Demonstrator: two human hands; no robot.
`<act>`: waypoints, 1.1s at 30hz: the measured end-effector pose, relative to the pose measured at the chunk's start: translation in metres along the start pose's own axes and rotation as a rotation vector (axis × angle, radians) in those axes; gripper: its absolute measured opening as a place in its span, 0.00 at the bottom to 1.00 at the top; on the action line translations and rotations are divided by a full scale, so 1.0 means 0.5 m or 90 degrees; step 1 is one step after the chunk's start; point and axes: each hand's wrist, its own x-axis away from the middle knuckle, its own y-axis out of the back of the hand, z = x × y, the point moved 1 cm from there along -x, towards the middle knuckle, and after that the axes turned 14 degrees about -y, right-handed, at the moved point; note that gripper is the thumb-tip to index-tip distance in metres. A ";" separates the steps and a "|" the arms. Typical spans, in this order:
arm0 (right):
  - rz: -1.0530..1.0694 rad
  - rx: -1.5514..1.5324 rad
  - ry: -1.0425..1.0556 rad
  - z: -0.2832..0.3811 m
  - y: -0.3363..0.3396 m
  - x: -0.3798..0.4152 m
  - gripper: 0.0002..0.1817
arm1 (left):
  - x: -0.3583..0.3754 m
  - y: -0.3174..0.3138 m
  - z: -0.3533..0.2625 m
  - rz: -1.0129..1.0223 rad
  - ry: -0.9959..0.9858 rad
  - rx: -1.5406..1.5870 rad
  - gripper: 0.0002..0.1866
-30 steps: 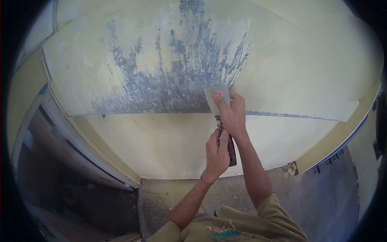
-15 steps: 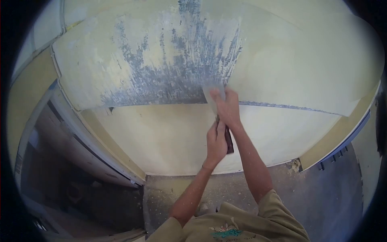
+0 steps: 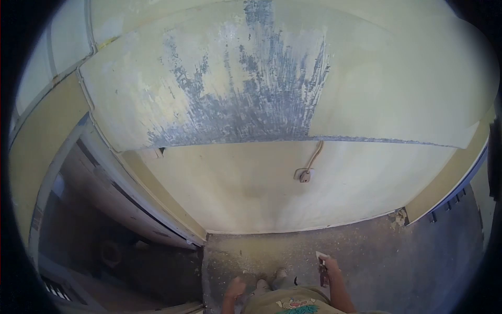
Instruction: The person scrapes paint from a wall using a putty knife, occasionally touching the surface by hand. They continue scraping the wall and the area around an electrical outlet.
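My right hand [image 3: 331,266], low beside my body, is wrapped round a scraper [image 3: 322,276] with a dark reddish-brown handle and a pale metal blade pointing up. On the other side my left hand [image 3: 236,286] hangs with its fingers curled and nothing visible in them. Both hands are well away from the large pale panel [image 3: 387,83] above. Its middle carries a scraped patch [image 3: 251,110] where streaky blue-grey shows through the cream paint, densest along the lower edge.
Below the panel, a pale wall [image 3: 235,183] bears a socket with a plug [image 3: 305,176] and a cord running up. Flakes lie scattered on the grey floor [image 3: 366,251]. A doorway with a dark interior [image 3: 120,209] opens at the left. My shoes [image 3: 272,280] stand near the wall.
Both hands have come down from the panel's lower edge and separated. The left has let go of the scraper, which stays in the right. The plug and cord are now uncovered.
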 end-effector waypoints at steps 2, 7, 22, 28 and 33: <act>-0.012 -0.071 -0.003 -0.025 0.003 -0.024 0.15 | 0.000 0.033 0.072 -0.031 0.044 -0.043 0.21; 0.012 -0.124 0.077 -0.017 -0.047 -0.046 0.15 | -0.012 0.144 -0.072 -0.014 -0.007 -0.203 0.22; 0.090 -0.111 0.403 0.209 -0.201 0.183 0.19 | -0.067 0.054 -0.555 0.245 -0.117 0.461 0.23; 0.269 -0.336 0.532 0.344 -0.268 0.278 0.18 | -0.109 0.087 -0.707 0.144 -0.301 0.329 0.16; 0.237 -0.410 0.556 0.472 -0.297 0.368 0.17 | -0.096 0.181 -0.850 0.152 -0.331 0.311 0.14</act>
